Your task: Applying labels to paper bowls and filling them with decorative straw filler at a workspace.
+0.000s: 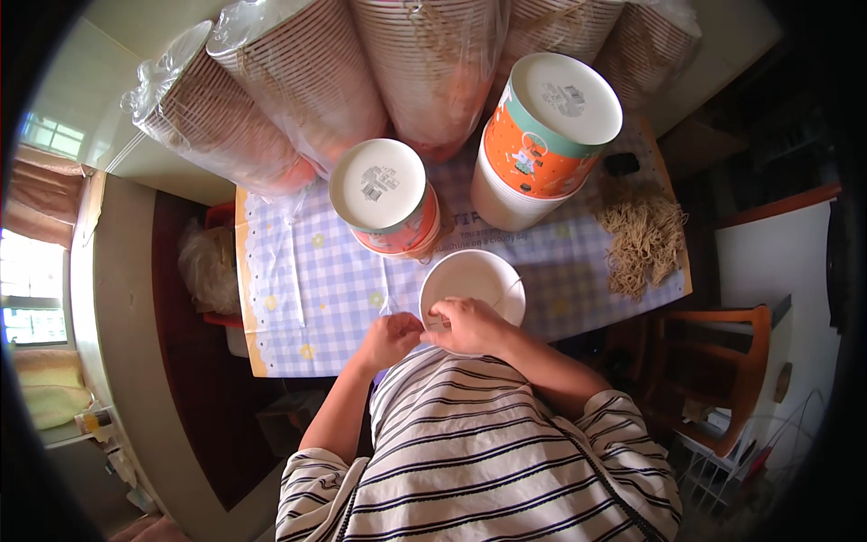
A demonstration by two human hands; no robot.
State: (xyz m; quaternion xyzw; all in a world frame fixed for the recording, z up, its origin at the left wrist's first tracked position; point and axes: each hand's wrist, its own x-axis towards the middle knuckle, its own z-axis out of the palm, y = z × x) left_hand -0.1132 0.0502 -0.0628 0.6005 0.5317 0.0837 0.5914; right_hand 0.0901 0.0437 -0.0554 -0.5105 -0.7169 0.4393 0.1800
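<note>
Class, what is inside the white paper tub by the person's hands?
The white paper tub shows pale inner wall and, at right, what looks like a thin strand. The right hand covers its near part; what lies there is hidden.

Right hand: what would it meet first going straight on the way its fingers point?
The left hand, most likely: its fingertips lie just ahead, by the near-left rim of the white tub. Whether they already touch is unclear.
</note>
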